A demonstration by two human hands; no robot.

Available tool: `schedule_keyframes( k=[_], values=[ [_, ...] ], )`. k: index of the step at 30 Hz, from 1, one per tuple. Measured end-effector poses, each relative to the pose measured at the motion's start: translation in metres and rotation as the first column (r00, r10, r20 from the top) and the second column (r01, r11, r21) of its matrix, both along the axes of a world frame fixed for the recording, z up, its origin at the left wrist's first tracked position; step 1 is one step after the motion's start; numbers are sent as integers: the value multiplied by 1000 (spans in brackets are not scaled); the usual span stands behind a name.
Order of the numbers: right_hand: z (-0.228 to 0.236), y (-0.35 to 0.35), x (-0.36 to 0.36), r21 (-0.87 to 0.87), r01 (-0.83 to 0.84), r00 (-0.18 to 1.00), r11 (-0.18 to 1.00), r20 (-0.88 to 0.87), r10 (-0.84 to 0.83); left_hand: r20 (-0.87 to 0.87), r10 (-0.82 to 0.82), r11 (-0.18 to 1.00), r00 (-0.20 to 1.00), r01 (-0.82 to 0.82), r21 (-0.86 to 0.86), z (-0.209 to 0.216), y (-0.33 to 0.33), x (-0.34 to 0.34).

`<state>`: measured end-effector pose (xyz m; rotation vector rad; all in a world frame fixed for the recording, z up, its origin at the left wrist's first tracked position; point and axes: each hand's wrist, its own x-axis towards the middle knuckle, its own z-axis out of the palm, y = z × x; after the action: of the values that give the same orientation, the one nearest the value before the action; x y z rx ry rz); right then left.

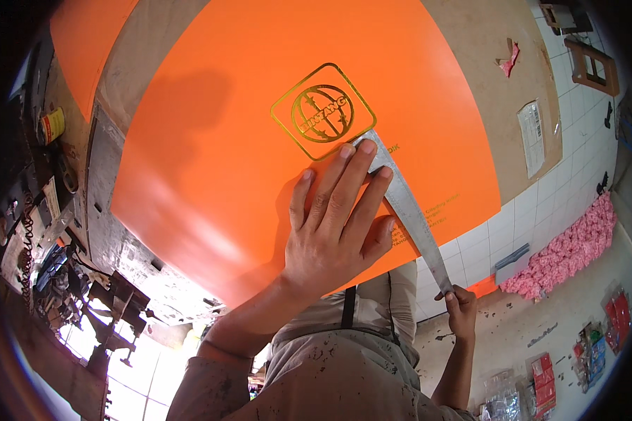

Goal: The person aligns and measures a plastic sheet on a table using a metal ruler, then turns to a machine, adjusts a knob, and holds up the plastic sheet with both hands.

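Observation:
A large glossy orange sheet (414, 91) with a gold printed emblem and small gold lettering lies in front of me. Across its near right part slants a flat steel ruler (416, 217), its far end wider and touching the emblem's frame. My left hand (337, 217) lies flat with fingers spread, its fingertips pressing on that far end and the sheet beside it. Part of the metal is hidden under those fingers, so I cannot tell whether it turns a corner there. Beyond the sheet's near edge, my right hand (461, 307) has its fingers closed round the ruler's near end.
Brown board (470, 35) shows beneath the sheet, with a white label (531, 137) and a pink scrap (510, 60) on it. At far left are another orange sheet (84, 42) and a yellow-red can (52, 125). A pink textured mat (565, 249) lies right on the tiled floor.

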<state>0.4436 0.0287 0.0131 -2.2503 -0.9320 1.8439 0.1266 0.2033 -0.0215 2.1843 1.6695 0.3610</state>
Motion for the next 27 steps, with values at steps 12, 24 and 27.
schedule_keyframes(
  k=[12, 24, 27],
  values=[
    [-1, -1, 0, -17, 16, 1000, 1000, -17, -16, -1, -1, 1000, 1000, 1, -2, 1, 1, -1],
    [-1, -4, 2, -15, 20, 1000, 1000, -7, -20, -6, -2, 1000, 1000, 2, -2, 0, 0, 0],
    [0, -1, 0, -8, 18, 1000, 1000, -15, -18, -7, -3, 1000, 1000, 3, 4, -1, 0, -1]
  ],
)
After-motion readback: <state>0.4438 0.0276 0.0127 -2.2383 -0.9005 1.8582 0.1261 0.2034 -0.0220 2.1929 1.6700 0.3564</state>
